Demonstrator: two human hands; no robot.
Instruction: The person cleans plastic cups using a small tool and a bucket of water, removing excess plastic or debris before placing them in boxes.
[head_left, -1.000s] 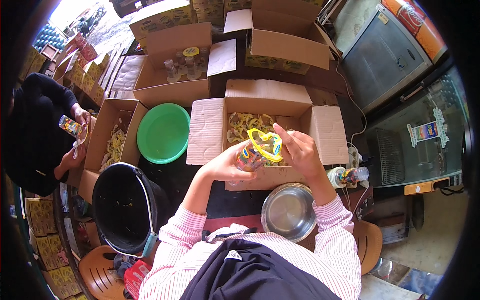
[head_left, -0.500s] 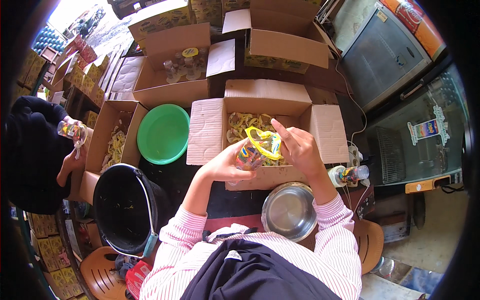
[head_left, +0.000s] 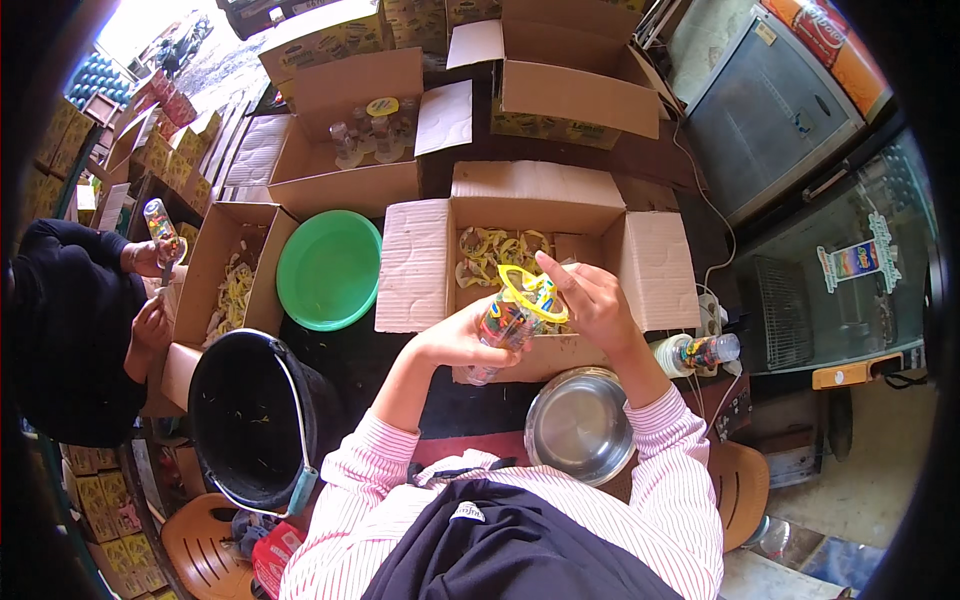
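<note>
My left hand (head_left: 459, 335) is wrapped round a clear plastic cup (head_left: 502, 336) with a colourful print, held tilted above the front of an open cardboard box (head_left: 650, 268). A yellow film lid (head_left: 516, 286) sits loosely bent at the cup's top. My right hand (head_left: 598, 305) grips the lid's right side, with the index finger raised. Inside the box lie several crumpled yellow lid pieces (head_left: 500, 245). A steel pot (head_left: 578, 428) stands below my right hand.
A green basin (head_left: 328, 268), black bucket (head_left: 240, 420) and another box of scraps (head_left: 233, 280) are at left, beside a co-worker (head_left: 78, 320) holding a cup. Boxes stand behind (head_left: 580, 88). At right are a glass-door cooler (head_left: 822, 318), a cable and a stack of cups (head_left: 699, 352).
My left hand and cup have tipped slightly, bringing the cup more upright. My right hand has shifted slightly left on the lid. The co-worker's cup has risen and turned more upright.
</note>
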